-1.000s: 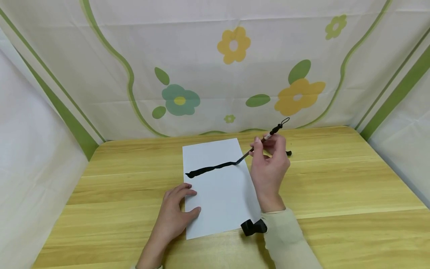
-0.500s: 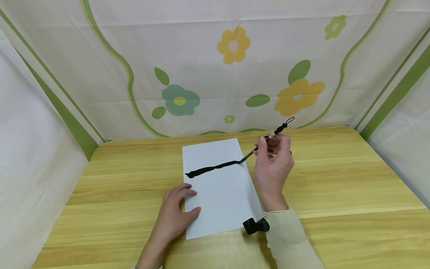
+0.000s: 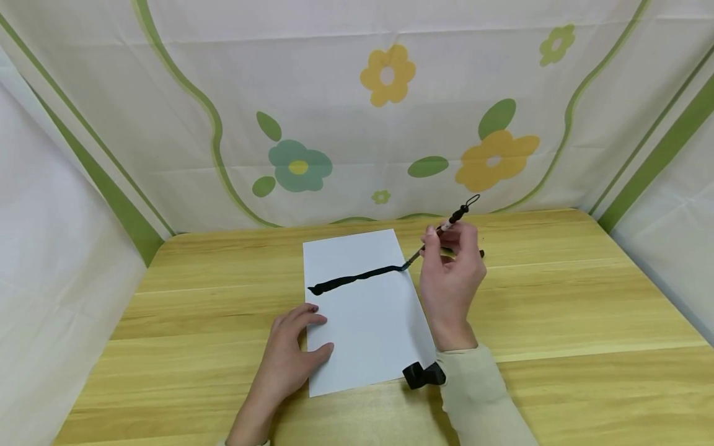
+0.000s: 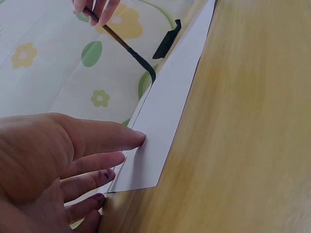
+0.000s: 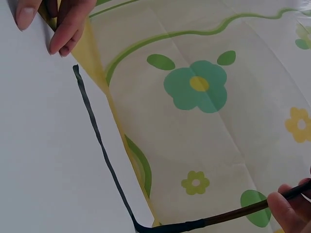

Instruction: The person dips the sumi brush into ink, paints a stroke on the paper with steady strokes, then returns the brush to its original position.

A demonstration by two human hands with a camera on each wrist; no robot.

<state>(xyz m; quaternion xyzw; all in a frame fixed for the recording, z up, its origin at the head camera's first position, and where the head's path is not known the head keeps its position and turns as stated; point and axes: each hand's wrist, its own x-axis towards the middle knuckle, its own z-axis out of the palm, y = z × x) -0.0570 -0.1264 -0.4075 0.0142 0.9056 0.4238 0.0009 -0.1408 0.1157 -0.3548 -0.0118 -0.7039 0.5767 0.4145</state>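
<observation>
My right hand (image 3: 453,279) pinches the handle of a writing brush (image 3: 422,248) between thumb and fingers. The brush slants, loop end up, its dark bent tip on the white paper (image 3: 368,334) near the right edge. A thick black stroke (image 3: 357,278) runs across the sheet from the left edge to that tip; the right wrist view also shows the brush bristles (image 5: 170,226) bent at the stroke's end. My left hand (image 3: 290,353) rests at the paper's left edge with fingers spread, thumb and fingertips on the sheet. Dark smudges mark its fingers (image 4: 104,175) in the left wrist view.
A black object (image 4: 167,41) lies on the table past the paper, mostly hidden behind my right hand in the head view. The wooden table (image 3: 586,297) meets a flowered cloth (image 3: 346,111) at the back. A black wrist-camera piece (image 3: 424,375) overlaps the paper's lower right corner.
My right hand has moved slightly right, and the black stroke has grown to the paper's right side. Over the last half second the brush handle tips back a little left. The left hand stays still.
</observation>
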